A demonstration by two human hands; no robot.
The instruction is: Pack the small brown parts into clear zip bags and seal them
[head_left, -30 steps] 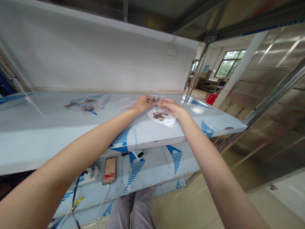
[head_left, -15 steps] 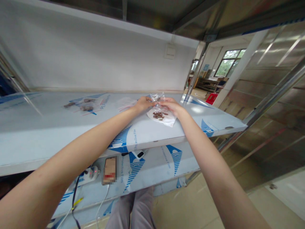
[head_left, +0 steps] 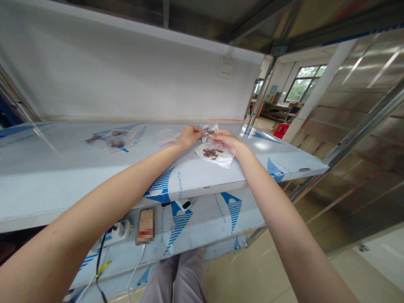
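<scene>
My left hand (head_left: 190, 136) and my right hand (head_left: 226, 139) meet over the shelf top, their fingers closed on opposite sides of a small clear plastic bag (head_left: 206, 131). Small brown pieces show in or behind the bag, too small to name. Just below the hands lies a white sheet or bag (head_left: 224, 160) with several small brown capsule-like pieces (head_left: 212, 152) on it or in it. Left of my left hand are flat clear bags with a red line (head_left: 166, 142). Farther left, several filled bags of brown pieces (head_left: 116, 143) rest on the shelf.
The shelf (head_left: 63, 176) is covered in blue-printed protective film. On the lower shelf are a phone (head_left: 146, 225) with a cable, a power strip (head_left: 118, 232) and a white device (head_left: 184, 204). A metal post (head_left: 263, 90) stands at the right, with another shelf overhead.
My left hand has shifted slightly up and its fingers have moved on the small bag's edge. The bag has turned a little, showing brown pieces more clearly. The rest stays put.
</scene>
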